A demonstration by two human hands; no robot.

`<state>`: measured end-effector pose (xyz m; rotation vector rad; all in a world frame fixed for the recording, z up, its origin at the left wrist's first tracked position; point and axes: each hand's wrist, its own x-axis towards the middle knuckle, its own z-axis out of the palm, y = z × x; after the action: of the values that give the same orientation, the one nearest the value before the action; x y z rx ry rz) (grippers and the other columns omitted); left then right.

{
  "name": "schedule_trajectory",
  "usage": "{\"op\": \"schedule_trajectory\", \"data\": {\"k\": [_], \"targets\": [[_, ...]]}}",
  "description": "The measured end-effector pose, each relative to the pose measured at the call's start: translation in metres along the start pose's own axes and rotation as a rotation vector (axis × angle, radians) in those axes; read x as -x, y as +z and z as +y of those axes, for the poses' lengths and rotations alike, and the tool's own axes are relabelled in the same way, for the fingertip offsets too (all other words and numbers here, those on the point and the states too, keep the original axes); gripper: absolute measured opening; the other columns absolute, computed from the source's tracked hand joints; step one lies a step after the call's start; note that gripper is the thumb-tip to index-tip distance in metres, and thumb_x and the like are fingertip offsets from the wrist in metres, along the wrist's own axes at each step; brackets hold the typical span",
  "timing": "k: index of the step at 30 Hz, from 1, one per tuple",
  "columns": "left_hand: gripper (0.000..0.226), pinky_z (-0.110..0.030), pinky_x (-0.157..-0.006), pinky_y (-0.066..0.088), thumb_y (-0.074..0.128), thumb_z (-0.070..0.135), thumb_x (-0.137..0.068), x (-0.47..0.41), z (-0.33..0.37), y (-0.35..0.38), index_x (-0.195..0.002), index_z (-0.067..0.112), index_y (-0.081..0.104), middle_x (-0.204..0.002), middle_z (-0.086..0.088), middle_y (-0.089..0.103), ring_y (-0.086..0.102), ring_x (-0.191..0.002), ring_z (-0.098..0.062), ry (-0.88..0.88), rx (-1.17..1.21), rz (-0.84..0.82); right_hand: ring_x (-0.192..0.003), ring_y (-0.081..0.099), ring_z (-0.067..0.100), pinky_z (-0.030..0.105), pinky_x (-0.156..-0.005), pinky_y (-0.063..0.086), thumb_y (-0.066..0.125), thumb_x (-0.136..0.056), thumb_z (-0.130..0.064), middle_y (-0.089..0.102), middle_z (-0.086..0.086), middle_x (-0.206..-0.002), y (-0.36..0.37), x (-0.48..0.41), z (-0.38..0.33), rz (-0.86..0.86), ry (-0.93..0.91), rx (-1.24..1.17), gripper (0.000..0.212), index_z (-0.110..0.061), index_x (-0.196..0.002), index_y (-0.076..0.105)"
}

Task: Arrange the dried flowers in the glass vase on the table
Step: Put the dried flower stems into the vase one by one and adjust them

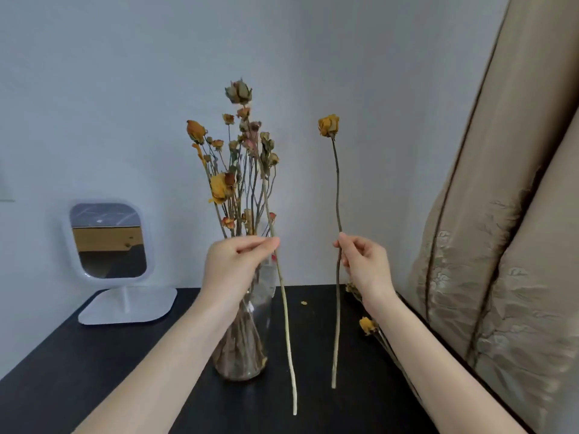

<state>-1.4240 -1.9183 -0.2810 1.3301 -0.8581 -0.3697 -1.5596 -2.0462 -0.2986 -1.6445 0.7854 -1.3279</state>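
Currently left hand pinches a pale-stemmed dried rose beside the glass vase on the dark surface. Right hand grips a yellow dried rose. Loose flowers lie by the curtain; mirror stands left.

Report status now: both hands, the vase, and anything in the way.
Left hand pinching pale-stemmed rose; right hand pinching yellow rose. Glass vase already holds a bunch. Loose flowers lying on table, right side.
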Motion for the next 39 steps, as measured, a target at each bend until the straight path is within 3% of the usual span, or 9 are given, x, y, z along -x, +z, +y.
{"op": "schedule_trajectory", "data": {"k": [7, 13, 14, 17, 25, 28, 32, 36, 39], "targets": [[0.013, -0.052, -0.105, 0.03, 0.067, 0.031, -0.08, 0.005, 0.044, -0.058, -0.083, 0.021, 0.076, -0.094, 0.017, 0.046, 0.034, -0.12, -0.043, -0.073, -0.203, -0.211, -0.053, 0.043, 0.007, 0.018, -0.055, 0.037, 0.05, -0.094, -0.029, 0.047, -0.002, -0.058, 0.033, 0.001, -0.017, -0.024, -0.037, -0.038, 0.026, -0.021, -0.074, 0.063], [0.012, -0.024, -0.073, 0.037, 0.063, 0.028, -0.085, 0.002, 0.041, -0.051, -0.083, 0.022, 0.074, -0.083, 0.018, 0.051, 0.044, -0.102, -0.017, -0.105, -0.304, -0.389, -0.051, 0.042, 0.008, 0.018, -0.053, 0.037, 0.05, -0.094, -0.029, 0.046, -0.002, -0.056, 0.04, 0.004, -0.015, -0.027, -0.027, -0.026, 0.026, -0.02, -0.074, 0.064], [0.012, -0.049, -0.093, 0.04, 0.064, 0.028, -0.085, 0.0, 0.04, -0.049, -0.081, 0.024, 0.074, -0.087, 0.012, 0.063, 0.049, -0.097, -0.014, -0.093, -0.309, -0.404, -0.052, 0.042, 0.007, 0.018, -0.054, 0.037, 0.05, -0.094, -0.029, 0.046, -0.002, -0.056, 0.04, 0.004, -0.015, -0.024, -0.029, -0.019, 0.026, -0.02, -0.075, 0.064], [0.012, -0.022, -0.072, 0.045, 0.064, 0.031, -0.085, -0.004, 0.043, -0.043, -0.079, 0.028, 0.075, -0.09, 0.021, 0.065, 0.052, -0.099, -0.008, -0.029, -0.305, -0.428, -0.052, 0.043, 0.007, 0.017, -0.054, 0.036, 0.05, -0.094, -0.029, 0.048, -0.002, -0.056, 0.035, 0.003, -0.017, -0.013, -0.034, -0.011, 0.025, -0.019, -0.077, 0.065], [0.013, -0.031, -0.089, 0.046, 0.062, 0.033, -0.084, -0.018, 0.076, -0.046, -0.076, 0.034, 0.072, -0.102, 0.015, 0.07, 0.033, -0.116, -0.043, 0.179, -0.187, -0.209, -0.054, 0.043, 0.008, 0.017, -0.055, 0.036, 0.049, -0.095, -0.028, 0.048, -0.001, -0.058, 0.029, -0.001, -0.026, 0.007, -0.054, -0.016, 0.025, -0.02, -0.077, 0.064], [0.011, -0.048, -0.09, 0.048, 0.06, 0.029, -0.086, -0.025, 0.091, -0.053, -0.083, 0.029, 0.071, -0.093, 0.014, 0.057, 0.033, -0.107, -0.036, 0.281, -0.103, -0.076, -0.054, 0.044, 0.008, 0.018, -0.056, 0.036, 0.049, -0.095, -0.028, 0.049, -0.001, -0.058, 0.031, -0.001, -0.028, 0.005, -0.066, -0.016, 0.024, -0.021, -0.077, 0.063], [0.013, -0.009, -0.041, 0.036, 0.06, 0.024, -0.088, -0.037, 0.106, -0.062, -0.091, 0.019, 0.072, -0.062, 0.007, 0.069, 0.062, -0.059, -0.017, 0.403, -0.026, 0.053, -0.054, 0.044, 0.008, 0.018, -0.056, 0.037, 0.049, -0.095, -0.029, 0.049, -0.001, -0.058, 0.034, -0.002, -0.027, 0.003, -0.078, -0.03, 0.024, -0.019, -0.078, 0.064], [0.013, -0.032, -0.086, 0.042, 0.058, 0.02, -0.09, -0.043, 0.112, -0.063, -0.091, 0.017, 0.07, -0.08, 0.02, 0.06, 0.047, -0.087, 0.004, 0.476, -0.05, 0.093, -0.053, 0.043, 0.008, 0.018, -0.055, 0.037, 0.049, -0.095, -0.03, 0.048, -0.001, -0.056, 0.038, -0.002, -0.027, -0.012, -0.086, -0.043, 0.026, -0.022, -0.074, 0.063], [0.015, -0.027, -0.082, 0.045, 0.06, 0.021, -0.088, -0.051, 0.105, -0.063, -0.079, 0.028, 0.07, -0.072, 0.02, 0.068, 0.06, -0.075, 0.012, 0.495, -0.097, 0.123, -0.051, 0.043, 0.007, 0.017, -0.053, 0.036, 0.049, -0.095, -0.029, 0.048, -0.001, -0.056, 0.041, -0.002, -0.026, -0.023, -0.089, -0.053, 0.026, -0.021, -0.073, 0.063]]}}
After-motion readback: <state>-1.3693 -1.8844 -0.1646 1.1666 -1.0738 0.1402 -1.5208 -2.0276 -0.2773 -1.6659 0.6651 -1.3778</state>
